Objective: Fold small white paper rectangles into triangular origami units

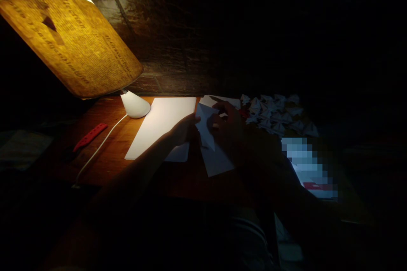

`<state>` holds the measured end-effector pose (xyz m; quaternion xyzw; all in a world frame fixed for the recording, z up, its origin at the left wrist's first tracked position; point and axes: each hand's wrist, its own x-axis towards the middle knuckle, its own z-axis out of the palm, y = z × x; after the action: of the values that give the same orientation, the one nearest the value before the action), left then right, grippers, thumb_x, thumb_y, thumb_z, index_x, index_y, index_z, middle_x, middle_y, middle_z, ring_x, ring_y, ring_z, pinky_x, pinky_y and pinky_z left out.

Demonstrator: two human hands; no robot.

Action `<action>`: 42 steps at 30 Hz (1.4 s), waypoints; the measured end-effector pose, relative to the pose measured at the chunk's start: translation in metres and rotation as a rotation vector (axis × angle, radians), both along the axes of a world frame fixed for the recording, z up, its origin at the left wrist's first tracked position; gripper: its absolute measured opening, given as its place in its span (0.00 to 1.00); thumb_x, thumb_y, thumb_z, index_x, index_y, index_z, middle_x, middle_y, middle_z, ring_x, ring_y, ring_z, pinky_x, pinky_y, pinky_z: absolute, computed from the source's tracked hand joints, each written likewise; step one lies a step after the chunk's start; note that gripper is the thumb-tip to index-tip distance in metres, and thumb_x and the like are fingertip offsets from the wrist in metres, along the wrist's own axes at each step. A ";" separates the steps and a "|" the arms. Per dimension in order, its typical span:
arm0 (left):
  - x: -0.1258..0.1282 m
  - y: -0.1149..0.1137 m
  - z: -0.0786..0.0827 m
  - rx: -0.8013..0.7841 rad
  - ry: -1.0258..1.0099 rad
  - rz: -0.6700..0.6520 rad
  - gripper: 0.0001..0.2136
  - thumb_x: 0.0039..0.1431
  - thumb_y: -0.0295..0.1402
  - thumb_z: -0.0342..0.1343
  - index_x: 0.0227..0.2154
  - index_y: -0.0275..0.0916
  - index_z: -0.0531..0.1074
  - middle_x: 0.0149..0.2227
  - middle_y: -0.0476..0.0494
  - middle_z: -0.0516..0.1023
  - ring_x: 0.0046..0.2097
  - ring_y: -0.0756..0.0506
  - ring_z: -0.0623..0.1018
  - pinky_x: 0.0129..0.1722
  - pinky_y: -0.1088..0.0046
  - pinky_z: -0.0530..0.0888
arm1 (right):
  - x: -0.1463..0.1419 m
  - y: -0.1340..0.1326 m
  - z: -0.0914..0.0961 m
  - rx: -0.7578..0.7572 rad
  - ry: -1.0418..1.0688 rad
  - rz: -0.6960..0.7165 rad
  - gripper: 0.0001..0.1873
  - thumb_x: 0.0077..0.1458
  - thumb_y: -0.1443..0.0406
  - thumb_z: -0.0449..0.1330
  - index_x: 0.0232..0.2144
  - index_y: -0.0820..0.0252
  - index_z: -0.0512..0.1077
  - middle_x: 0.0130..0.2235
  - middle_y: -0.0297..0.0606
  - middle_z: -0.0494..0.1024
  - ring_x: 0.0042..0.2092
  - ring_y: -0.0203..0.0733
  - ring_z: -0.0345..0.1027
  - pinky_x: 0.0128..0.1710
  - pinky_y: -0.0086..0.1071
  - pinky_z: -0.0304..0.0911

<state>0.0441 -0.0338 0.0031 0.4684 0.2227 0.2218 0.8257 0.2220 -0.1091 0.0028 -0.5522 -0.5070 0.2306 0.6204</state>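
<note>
A folded piece of white paper (206, 125) is held up between my two hands over the wooden table. My left hand (186, 126) grips its left edge, with the thumb on the near face. At its right side are the bent fingers of my right hand (231, 122), closed on the paper; deep shadow hides part of them. Another white sheet (219, 164) lies just below, partly covered. To the left rests a stack of blank paper (165, 120) under the lamp light. Behind my right hand lie more white papers (233, 102).
A white lamp (135, 105) with a printed paper shade (76, 44) stands at the left, its cable crossing the wooden table (111, 152). A red-handled cutter-like tool (90, 136) lies nearby. Several folded paper pieces (276, 112) cover the back right, near a lit, blurred screen (308, 167).
</note>
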 end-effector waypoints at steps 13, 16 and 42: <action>0.003 -0.007 0.005 0.227 0.047 -0.001 0.29 0.45 0.23 0.68 0.54 0.36 0.77 0.44 0.38 0.84 0.45 0.39 0.84 0.48 0.62 0.80 | 0.026 0.017 -0.008 -0.073 0.245 0.226 0.07 0.43 0.67 0.68 0.30 0.57 0.78 0.36 0.36 0.82 0.31 0.37 0.70 0.30 0.32 0.67; 0.004 -0.008 0.006 0.254 0.007 0.018 0.33 0.43 0.22 0.69 0.56 0.40 0.74 0.47 0.40 0.83 0.45 0.41 0.84 0.45 0.66 0.80 | 0.028 0.017 -0.008 -0.099 0.277 0.268 0.06 0.44 0.68 0.68 0.28 0.57 0.76 0.35 0.36 0.81 0.33 0.39 0.72 0.32 0.33 0.69; 0.000 -0.004 0.010 0.625 0.403 0.114 0.10 0.50 0.26 0.62 0.36 0.35 0.81 0.28 0.48 0.79 0.28 0.50 0.75 0.28 0.77 0.68 | 0.020 0.007 0.005 -0.063 0.044 0.214 0.07 0.45 0.73 0.64 0.25 0.56 0.76 0.30 0.34 0.80 0.35 0.40 0.73 0.37 0.36 0.71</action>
<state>0.0438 -0.0374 0.0127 0.7188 0.3281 0.2282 0.5688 0.2420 -0.1021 0.0075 -0.5088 -0.5417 0.3235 0.5857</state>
